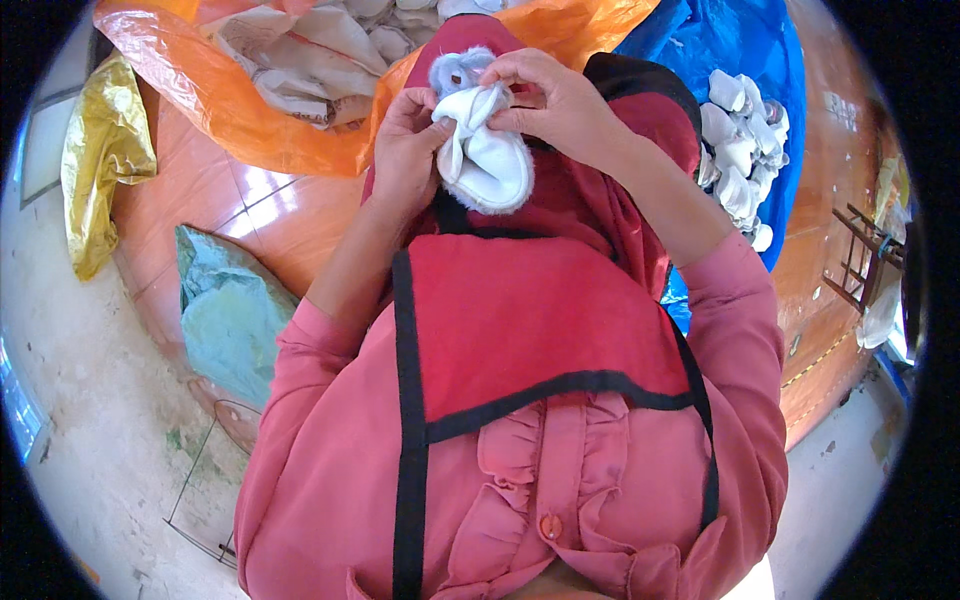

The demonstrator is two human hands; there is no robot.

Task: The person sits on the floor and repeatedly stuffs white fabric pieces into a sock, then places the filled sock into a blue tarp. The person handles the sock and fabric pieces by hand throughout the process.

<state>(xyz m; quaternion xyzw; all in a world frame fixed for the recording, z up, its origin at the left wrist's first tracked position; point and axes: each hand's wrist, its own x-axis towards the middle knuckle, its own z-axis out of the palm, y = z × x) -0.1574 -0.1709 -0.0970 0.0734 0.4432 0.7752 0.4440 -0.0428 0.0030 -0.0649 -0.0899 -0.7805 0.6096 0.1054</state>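
Left hand [403, 155] pinching a fuzzy white-and-grey fabric piece [498, 172], right hand [562, 108] pinching its opposite side, rounded white pieces [738, 152] lying on blue plastic sheeting [690, 42] right of both hands

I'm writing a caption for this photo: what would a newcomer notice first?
Probably the big red apron bib with black edging, filling the middle of the view. Above it, the left hand and right hand hold a small, fuzzy-edged white piece. Bright orange plastic spreads across the upper left, while blue plastic at the upper right bears a heap of white pieces.
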